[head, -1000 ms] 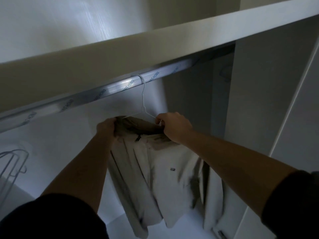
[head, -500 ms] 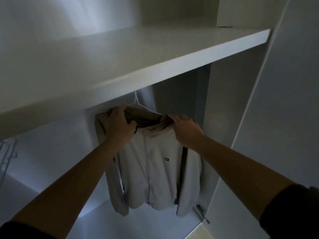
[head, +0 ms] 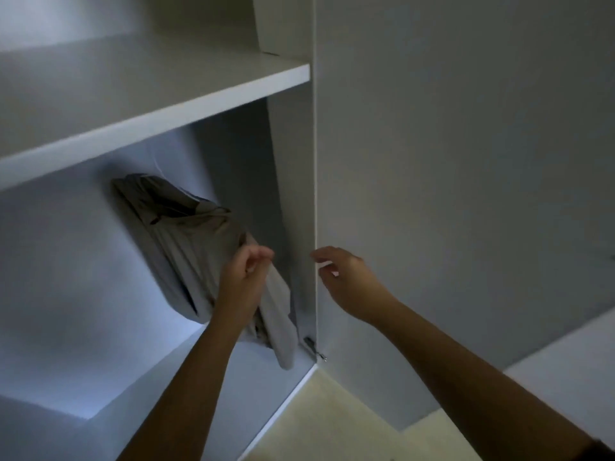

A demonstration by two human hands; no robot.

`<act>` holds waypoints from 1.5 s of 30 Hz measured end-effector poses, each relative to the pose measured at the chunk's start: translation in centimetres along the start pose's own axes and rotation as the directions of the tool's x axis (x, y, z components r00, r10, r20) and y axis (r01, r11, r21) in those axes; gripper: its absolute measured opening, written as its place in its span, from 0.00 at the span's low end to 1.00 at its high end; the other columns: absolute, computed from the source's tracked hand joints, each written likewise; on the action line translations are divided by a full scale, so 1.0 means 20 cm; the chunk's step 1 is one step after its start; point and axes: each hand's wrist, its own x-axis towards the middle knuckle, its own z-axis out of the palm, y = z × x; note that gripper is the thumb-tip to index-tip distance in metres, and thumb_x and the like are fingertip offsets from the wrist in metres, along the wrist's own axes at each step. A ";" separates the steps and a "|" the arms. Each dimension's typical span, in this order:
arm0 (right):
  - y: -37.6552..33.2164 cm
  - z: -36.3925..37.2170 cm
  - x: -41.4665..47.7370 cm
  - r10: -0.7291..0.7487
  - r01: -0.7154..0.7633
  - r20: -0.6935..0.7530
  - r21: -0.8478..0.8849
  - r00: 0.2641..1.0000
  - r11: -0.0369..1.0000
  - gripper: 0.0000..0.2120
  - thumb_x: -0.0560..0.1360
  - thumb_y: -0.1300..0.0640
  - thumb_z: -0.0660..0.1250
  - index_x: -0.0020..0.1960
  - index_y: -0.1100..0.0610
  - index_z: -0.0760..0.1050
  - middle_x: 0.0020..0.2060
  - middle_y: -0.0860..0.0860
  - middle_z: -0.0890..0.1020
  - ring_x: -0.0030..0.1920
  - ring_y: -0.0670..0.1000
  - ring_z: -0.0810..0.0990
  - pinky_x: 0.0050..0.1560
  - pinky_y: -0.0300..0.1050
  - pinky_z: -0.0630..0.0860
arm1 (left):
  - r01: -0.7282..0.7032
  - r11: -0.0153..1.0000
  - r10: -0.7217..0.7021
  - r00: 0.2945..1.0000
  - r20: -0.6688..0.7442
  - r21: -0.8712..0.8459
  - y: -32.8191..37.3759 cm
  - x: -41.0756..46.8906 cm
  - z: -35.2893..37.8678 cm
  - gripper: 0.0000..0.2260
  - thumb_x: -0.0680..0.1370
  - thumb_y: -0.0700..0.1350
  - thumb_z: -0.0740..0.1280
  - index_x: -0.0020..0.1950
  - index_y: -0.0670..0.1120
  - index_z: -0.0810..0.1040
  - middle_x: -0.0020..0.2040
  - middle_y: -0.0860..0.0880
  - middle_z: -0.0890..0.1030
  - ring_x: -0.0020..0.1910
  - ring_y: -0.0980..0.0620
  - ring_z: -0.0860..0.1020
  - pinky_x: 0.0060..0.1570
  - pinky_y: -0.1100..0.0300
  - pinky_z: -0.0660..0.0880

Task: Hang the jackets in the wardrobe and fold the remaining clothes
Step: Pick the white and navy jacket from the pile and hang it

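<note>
Head view. We report from left to right.

Above and to the left of the left hand runs the wardrobe shelf (head: 166, 104). Beneath it, up and left of that hand, hangs the grey jacket (head: 186, 234). The jacket sits on a white wire hanger (head: 158, 167), whose hook rises out of sight behind the shelf edge, so the rail itself is hidden. The garment hangs tilted, its lower part drawn toward the left hand.

The left hand (head: 243, 281) lies against the jacket's lower right side, fingers curled. It appears to pinch a fold of the cloth, though blur keeps us from confirming the contact. One sleeve (head: 283, 334) drops below and to the right of this hand.

The right hand (head: 346, 281) is apart from the left. Its fingers are loose and spread, and it holds nothing. Its fingertips are at the edge of the wardrobe door (head: 466, 161), which fills the view beyond it. A hinge (head: 311, 343) sits below, between the two wrists, and pale floor (head: 332, 420) lies under the right forearm.

Our assessment is that one jacket is hung and only needs release. No other jackets or clothes are in view, so we cannot tell how many remain. Nothing here shows any folding begun, and we judge that part outstanding.
</note>
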 end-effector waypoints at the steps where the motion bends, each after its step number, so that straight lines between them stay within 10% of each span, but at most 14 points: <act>1: 0.04 -0.06 -0.11 0.021 -0.020 -0.025 0.036 0.999 0.999 0.16 0.79 0.65 0.59 0.63 0.56 0.75 0.58 0.53 0.79 0.55 0.51 0.78 0.52 0.30 0.69 | 0.012 0.999 -0.011 0.999 0.032 -0.033 0.02 -0.09 0.09 0.10 0.78 0.38 0.64 0.44 0.53 0.77 0.44 0.55 0.81 0.47 0.58 0.78 0.46 0.67 0.73; 13: 0.64 -0.76 -1.73 0.438 -0.264 -0.381 0.429 0.814 0.864 0.13 0.77 0.65 0.60 0.49 0.48 0.78 0.43 0.45 0.84 0.41 0.42 0.82 0.44 0.38 0.78 | 0.004 0.959 0.159 0.821 0.549 -0.285 0.44 -1.36 1.32 0.12 0.78 0.34 0.61 0.43 0.48 0.78 0.38 0.49 0.83 0.37 0.52 0.81 0.39 0.65 0.77; 23: 1.09 -1.27 -3.01 0.682 -0.310 -0.682 0.610 0.263 0.729 0.12 0.77 0.67 0.60 0.49 0.53 0.79 0.39 0.48 0.84 0.38 0.45 0.82 0.42 0.36 0.77 | 0.018 0.947 0.293 0.347 0.891 -0.319 0.89 -2.29 2.37 0.09 0.78 0.32 0.60 0.44 0.42 0.77 0.37 0.47 0.82 0.36 0.50 0.80 0.40 0.62 0.77; 32: 1.54 -1.58 -3.99 0.726 -0.197 -0.636 0.772 -0.261 0.605 0.14 0.78 0.68 0.58 0.46 0.54 0.79 0.37 0.49 0.83 0.37 0.48 0.82 0.40 0.37 0.78 | 0.007 0.960 0.279 -0.117 0.953 -0.280 1.05 -3.13 3.33 0.11 0.79 0.35 0.60 0.43 0.49 0.77 0.37 0.50 0.82 0.36 0.52 0.80 0.38 0.66 0.75; 45: 2.14 -2.10 -5.07 0.656 0.044 -0.360 0.856 -0.663 0.514 0.13 0.79 0.69 0.57 0.45 0.58 0.78 0.37 0.52 0.81 0.37 0.52 0.79 0.43 0.46 0.74 | -0.107 0.971 0.134 -0.504 0.854 -0.216 1.36 -4.16 4.58 0.12 0.79 0.34 0.60 0.42 0.46 0.78 0.35 0.51 0.82 0.34 0.55 0.79 0.36 0.67 0.74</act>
